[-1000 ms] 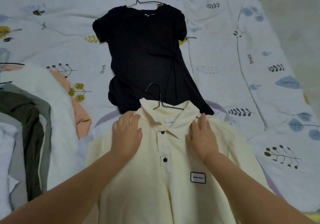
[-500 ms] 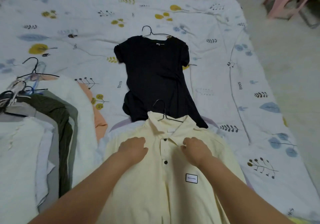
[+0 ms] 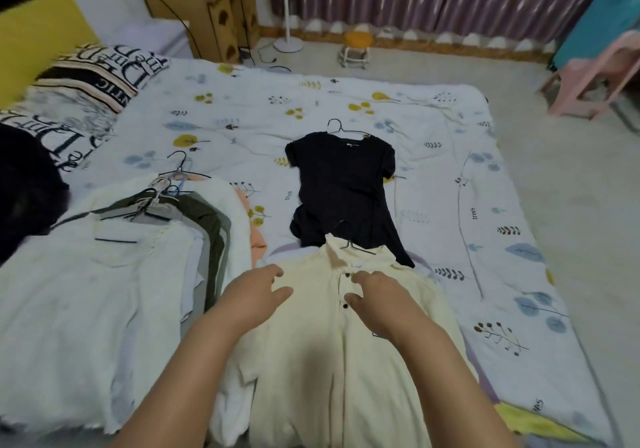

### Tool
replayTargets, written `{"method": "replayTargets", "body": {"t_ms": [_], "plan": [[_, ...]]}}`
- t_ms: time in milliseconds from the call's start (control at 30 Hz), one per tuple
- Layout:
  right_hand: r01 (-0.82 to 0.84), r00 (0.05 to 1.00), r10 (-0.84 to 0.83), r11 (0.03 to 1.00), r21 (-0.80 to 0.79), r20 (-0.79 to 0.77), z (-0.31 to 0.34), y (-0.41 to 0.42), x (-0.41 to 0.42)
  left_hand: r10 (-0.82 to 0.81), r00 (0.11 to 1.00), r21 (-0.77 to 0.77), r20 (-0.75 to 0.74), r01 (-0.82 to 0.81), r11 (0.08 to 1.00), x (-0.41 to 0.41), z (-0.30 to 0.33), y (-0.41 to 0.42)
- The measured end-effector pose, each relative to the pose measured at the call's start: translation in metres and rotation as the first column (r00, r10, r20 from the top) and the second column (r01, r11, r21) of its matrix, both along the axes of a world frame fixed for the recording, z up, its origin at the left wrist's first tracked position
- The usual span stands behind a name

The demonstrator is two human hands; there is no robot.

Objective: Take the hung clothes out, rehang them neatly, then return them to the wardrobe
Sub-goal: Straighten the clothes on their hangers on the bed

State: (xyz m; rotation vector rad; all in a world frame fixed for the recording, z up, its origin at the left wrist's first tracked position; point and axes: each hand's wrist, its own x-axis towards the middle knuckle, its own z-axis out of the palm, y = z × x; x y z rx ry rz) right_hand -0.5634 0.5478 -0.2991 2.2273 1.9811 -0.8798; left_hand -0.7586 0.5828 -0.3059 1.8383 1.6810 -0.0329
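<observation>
Left hand: the left hand (image 3: 254,290) sits over the chest of the cream shirt (image 3: 332,361), fingers loosely spread and holding nothing; whether it touches the cloth is unclear.
Right hand: the right hand (image 3: 377,300) is just right of the button placket, fingers slackly bent, gripping nothing.
Cream shirt: lies flat on the bedsheet (image 3: 485,239), collar around a wire hanger (image 3: 349,241) whose hook points away from the person.
Black dress: the black dress (image 3: 343,191) lies beyond on its own hanger, hem under the cream collar.
Left pile: stacked hung clothes (image 3: 138,257) lie beside the cream shirt.
Far edge: lettered pillow (image 3: 93,77).
</observation>
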Motion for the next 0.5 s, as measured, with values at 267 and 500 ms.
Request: {"method": "replayTargets", "body": {"t_ms": [267,500], "plan": [[-0.089,0.995,0.095,0.983,0.158,-0.031,0.081,-0.071,-0.037,0.241,0.959,0.113,0.153,-0.259,0.959,-0.055,0.075,-0.098],[-0.188,0.979,0.199,0.967,0.173,-0.047,0.117,-0.109,-0.08,0.374,0.915,0.192,0.153,-0.399,0.897,-0.114,0.11,-0.156]]}}
